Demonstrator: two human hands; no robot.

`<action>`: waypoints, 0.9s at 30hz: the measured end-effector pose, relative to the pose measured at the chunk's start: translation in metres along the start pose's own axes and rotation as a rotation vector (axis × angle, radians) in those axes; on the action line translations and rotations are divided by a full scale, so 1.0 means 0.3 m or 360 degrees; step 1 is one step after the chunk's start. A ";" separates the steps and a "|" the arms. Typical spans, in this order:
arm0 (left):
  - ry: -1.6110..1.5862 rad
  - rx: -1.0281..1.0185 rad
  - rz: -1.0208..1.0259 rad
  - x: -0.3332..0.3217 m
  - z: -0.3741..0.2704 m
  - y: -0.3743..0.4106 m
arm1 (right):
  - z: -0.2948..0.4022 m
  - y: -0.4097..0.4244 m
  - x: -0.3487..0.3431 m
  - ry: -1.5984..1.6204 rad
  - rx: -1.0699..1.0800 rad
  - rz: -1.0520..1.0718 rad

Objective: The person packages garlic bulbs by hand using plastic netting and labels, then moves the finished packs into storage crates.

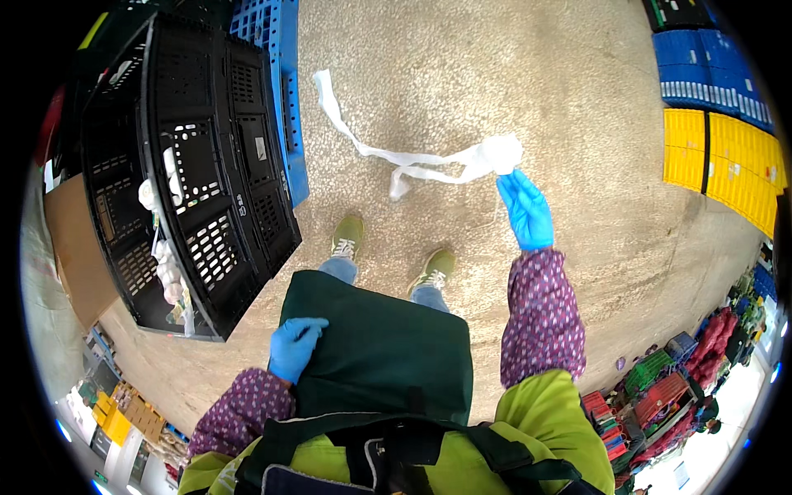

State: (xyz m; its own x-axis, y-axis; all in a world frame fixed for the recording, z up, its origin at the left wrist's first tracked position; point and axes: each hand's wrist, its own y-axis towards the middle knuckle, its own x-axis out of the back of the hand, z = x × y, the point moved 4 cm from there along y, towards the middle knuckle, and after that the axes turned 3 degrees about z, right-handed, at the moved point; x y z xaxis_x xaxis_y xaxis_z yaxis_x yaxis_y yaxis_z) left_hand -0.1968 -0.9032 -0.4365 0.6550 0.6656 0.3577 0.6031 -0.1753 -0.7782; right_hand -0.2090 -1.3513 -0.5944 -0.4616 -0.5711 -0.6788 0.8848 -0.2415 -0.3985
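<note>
My right hand (pixel 526 210), in a blue glove, is stretched out over the floor and pinches a bunched white strip of thin plastic or fabric (pixel 501 153). Two long tails of the strip trail off to the left. My left hand (pixel 296 348), also in a blue glove, rests on the left edge of a dark green apron (pixel 383 346); whether its fingers grip the cloth I cannot tell. Left of it stands a black plastic crate (pixel 223 167), with several garlic bulbs (pixel 167 272) in netting at its rim.
A blue plastic pallet (pixel 291 111) lies beside the black crate, and a cardboard box (pixel 77 247) is at the far left. Blue crates (pixel 711 68) and yellow crates (pixel 730 154) are stacked at the right. Red and green crates (pixel 662 396) stand at the lower right.
</note>
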 end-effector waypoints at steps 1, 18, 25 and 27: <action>-0.0436 0.0134 -0.0010 -0.010 -0.027 0.010 | 0.063 -0.046 -0.131 -0.0018 0.0040 0.0172; -0.0038 -0.0598 0.0596 -0.330 -0.095 0.335 | -0.185 0.514 0.495 -0.4424 0.0082 -0.0310; 0.0089 -0.0653 0.0351 -0.250 -0.240 0.450 | -0.322 0.609 0.698 -0.3563 -0.0708 -0.0247; 0.0073 -0.0642 0.0436 -0.279 -0.227 0.458 | -0.292 0.537 0.671 -0.2925 -0.0323 -0.0414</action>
State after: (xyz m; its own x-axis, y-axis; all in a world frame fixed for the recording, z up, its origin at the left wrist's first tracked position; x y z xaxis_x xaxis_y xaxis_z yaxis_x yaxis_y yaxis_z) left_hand -0.1377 -1.0325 -0.5383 0.8282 0.5247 0.1969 0.5280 -0.6127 -0.5880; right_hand -0.1650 -1.4363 -0.8493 0.1936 -0.5971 0.7785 0.7284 -0.4440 -0.5218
